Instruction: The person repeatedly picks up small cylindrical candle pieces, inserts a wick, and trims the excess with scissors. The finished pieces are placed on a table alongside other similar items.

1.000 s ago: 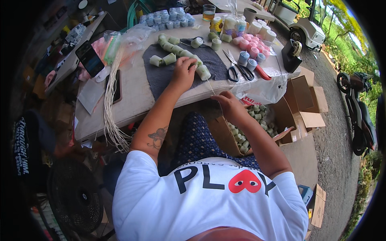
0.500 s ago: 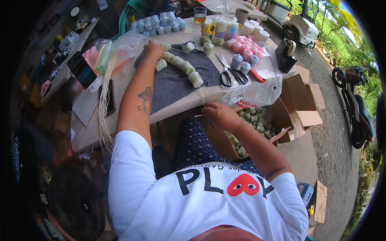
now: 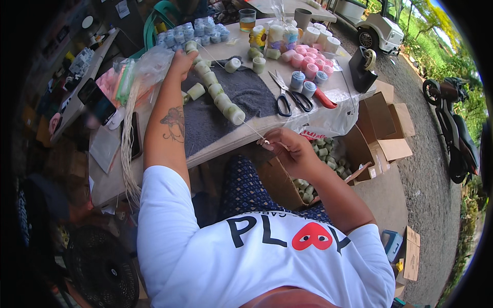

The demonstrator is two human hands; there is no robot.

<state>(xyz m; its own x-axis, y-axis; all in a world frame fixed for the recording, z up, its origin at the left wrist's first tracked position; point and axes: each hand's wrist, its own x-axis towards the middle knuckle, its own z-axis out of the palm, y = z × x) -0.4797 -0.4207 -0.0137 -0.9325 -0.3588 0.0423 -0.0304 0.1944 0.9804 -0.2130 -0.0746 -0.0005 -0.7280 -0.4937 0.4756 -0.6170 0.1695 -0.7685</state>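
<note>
A row of short, pale green, wax-like cylinders (image 3: 216, 91) is threaded on a white cord (image 3: 252, 129) across a dark grey towel (image 3: 251, 95). My left hand (image 3: 182, 64) is closed at the far end of the row, beside the last cylinders; its fingers are partly hidden. At the table's front edge my right hand (image 3: 288, 150) pinches the cord's near end, which runs fairly straight from the nearest cylinder. A few loose green cylinders lie on the towel, one of them (image 3: 196, 91) left of the row and another (image 3: 232, 65) to its right.
Scissors (image 3: 290, 96) and a red-handled tool (image 3: 325, 98) lie right of the towel, near pink cylinders (image 3: 309, 60) and blue ones (image 3: 297, 79). Cords (image 3: 128, 149) hang over the left edge. A cardboard box (image 3: 280, 182) of green cylinders stands below; a glass (image 3: 247, 20) is at the back.
My left hand has moved up and left, drawing the row with it into a straighter line. My right hand has turned and shifted slightly right with the cord.
</note>
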